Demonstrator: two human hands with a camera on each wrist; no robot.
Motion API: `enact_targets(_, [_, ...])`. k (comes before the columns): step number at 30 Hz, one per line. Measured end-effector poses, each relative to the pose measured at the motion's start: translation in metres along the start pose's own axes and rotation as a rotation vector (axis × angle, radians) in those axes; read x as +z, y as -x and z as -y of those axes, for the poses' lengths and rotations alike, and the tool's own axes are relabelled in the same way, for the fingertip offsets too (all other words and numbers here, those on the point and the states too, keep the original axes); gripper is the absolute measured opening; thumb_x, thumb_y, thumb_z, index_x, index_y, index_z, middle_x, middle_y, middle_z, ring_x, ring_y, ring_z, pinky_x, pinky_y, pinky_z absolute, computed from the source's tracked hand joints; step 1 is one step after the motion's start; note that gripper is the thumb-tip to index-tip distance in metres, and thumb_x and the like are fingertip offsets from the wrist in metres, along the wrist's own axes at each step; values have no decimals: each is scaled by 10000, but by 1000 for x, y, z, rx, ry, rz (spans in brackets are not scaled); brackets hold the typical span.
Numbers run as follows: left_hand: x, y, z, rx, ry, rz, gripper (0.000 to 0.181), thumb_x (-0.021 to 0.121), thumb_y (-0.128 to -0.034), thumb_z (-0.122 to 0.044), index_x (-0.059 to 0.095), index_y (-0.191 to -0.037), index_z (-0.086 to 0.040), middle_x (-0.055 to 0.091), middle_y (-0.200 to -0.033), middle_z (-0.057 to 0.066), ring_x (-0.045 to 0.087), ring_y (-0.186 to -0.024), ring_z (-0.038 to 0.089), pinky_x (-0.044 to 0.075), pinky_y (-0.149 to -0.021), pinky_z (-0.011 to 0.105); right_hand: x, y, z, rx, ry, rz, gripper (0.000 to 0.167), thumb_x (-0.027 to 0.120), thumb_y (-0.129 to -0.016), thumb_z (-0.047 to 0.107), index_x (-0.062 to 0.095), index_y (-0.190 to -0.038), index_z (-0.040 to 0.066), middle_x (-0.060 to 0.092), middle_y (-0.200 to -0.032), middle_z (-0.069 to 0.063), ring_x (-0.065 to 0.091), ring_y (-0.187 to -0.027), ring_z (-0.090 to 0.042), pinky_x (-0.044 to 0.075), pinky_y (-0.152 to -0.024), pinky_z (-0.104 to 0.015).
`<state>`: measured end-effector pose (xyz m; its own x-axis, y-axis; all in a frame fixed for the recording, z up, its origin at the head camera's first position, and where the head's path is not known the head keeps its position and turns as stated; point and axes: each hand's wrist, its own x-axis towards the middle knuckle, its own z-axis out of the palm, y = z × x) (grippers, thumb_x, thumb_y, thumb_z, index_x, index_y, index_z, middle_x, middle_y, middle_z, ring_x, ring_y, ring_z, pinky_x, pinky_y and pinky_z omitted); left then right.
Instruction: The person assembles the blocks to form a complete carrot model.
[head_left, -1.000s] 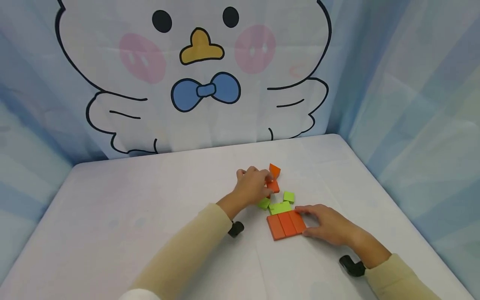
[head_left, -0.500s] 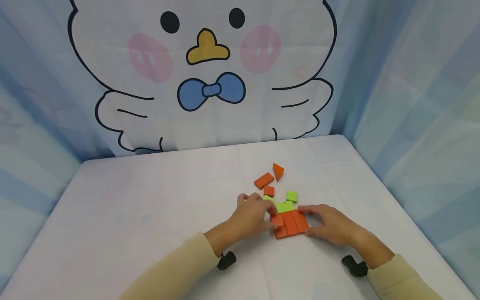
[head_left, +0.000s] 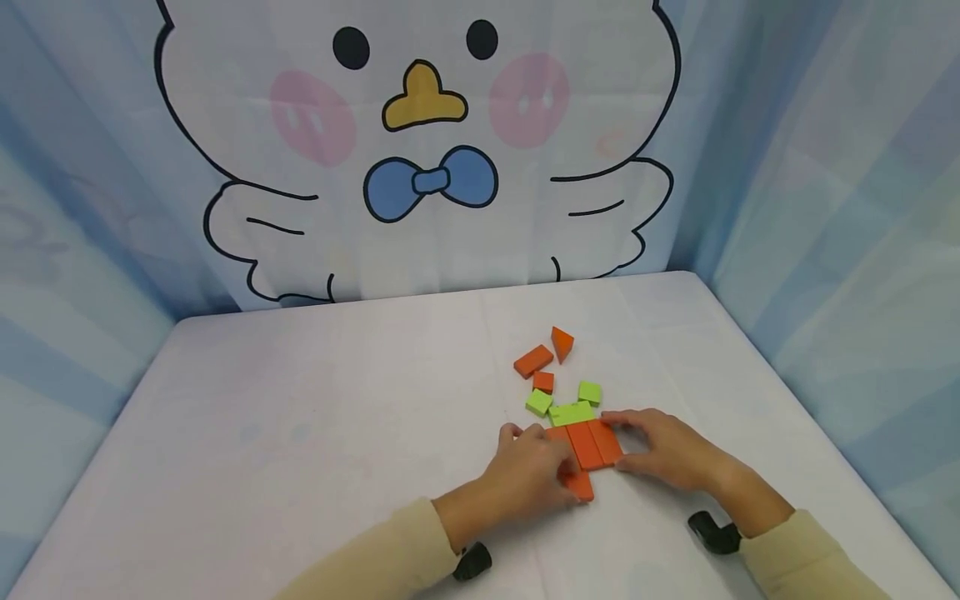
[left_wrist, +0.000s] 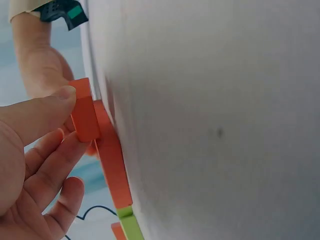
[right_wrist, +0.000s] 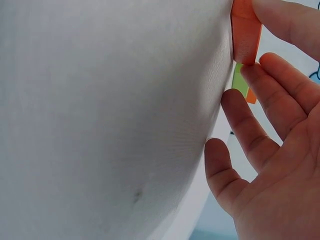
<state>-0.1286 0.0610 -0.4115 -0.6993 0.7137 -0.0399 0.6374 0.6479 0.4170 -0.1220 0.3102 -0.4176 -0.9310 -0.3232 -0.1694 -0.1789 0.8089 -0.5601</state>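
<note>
My left hand pinches an orange rectangular block between thumb and fingers, at the near left of a row of flat orange blocks. In the left wrist view the pinched block is raised off the table, against the row's near end. My right hand holds the row's right side, thumb at the near corner and fingertips at the far corner. The right wrist view shows the end orange block between that thumb and fingers. My left hand hides part of the row's left side.
Green blocks touch the row's far side, with a green cube at left and another green cube at right. Beyond lie a small orange block, an orange rectangular block and an orange triangular block.
My left hand went from the far blocks to above the row with an orange block, then drew it toward the near side. My right hand stays at the row's right end.
</note>
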Motion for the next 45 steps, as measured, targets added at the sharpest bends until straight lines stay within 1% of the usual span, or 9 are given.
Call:
enact_targets(5, [8,-3,-4,2,-29,-17,246,830,-822,-407,721,-979,-252,516,-744,-214,479,-918,76,331,-912,468,1,1,-1,2,-4,-1,604,777,-880,279,565,-1412,89,588,-1357,-120,496,-1265,-400,363,-1030,-614])
enact_targets(13, [13,-8,-6,-2,-69,-33,278,828,-815,-438,691,-978,-260,547,-769,-206,463,-892,89,334,-907,473,1,2,0,11,-9,0,603,779,-879,284,568,-1412,96,582,-1365,-122,492,-1270,-400,360,-1031,-618])
enact_targets(21, [14,-10,-8,-32,-94,-36,376,811,-818,-481,632,-1043,-239,590,-927,-182,477,-925,95,336,-905,453,1,2,0,22,0,3,601,782,-875,269,570,-1409,93,580,-1367,-129,492,-1270,-401,362,-1032,-618])
enact_targets(27, [15,-10,-8,-36,-105,-45,411,800,-820,-503,601,-1061,-236,565,-938,-174,488,-937,96,330,-884,437,1,1,-1,11,-3,-5,598,782,-876,265,571,-1408,91,581,-1365,-127,501,-1261,-394,369,-1029,-613])
enact_targets(31, [13,-8,-6,-47,-80,-40,437,823,-800,-492,603,-1076,-235,570,-954,-177,490,-954,92,324,-885,440,2,-1,-2,-2,-1,-5,600,777,-881,278,567,-1410,88,578,-1368,-130,501,-1262,-396,371,-1028,-612])
enact_targets(36, [3,-11,6,-42,16,-41,491,825,-814,-451,630,-1183,-193,587,-974,-152,493,-982,88,353,-905,406,1,-2,-1,-12,19,-11,597,779,-878,269,571,-1404,79,585,-1360,-126,504,-1262,-399,373,-1027,-608])
enact_targets(38, [-5,-14,13,-32,46,-46,530,812,-840,-415,619,-1268,-169,617,-1055,-120,508,-1047,103,376,-937,391,0,-2,-1,-8,23,-11,595,779,-877,262,572,-1403,77,584,-1360,-127,502,-1263,-402,372,-1028,-609])
enact_targets(42, [-19,-20,29,-28,59,-67,544,778,-888,-339,581,-1359,-152,624,-1240,-58,505,-1188,160,384,-1008,402,0,-1,0,10,22,1,599,777,-879,261,565,-1409,76,577,-1365,-136,496,-1264,-406,369,-1028,-612])
enact_targets(45, [-27,-28,42,-50,67,-86,517,763,-906,-300,582,-1363,-139,616,-1281,-26,499,-1215,196,386,-1014,414,0,-1,1,33,17,15,609,777,-879,272,560,-1416,84,569,-1374,-140,488,-1269,-408,364,-1032,-614])
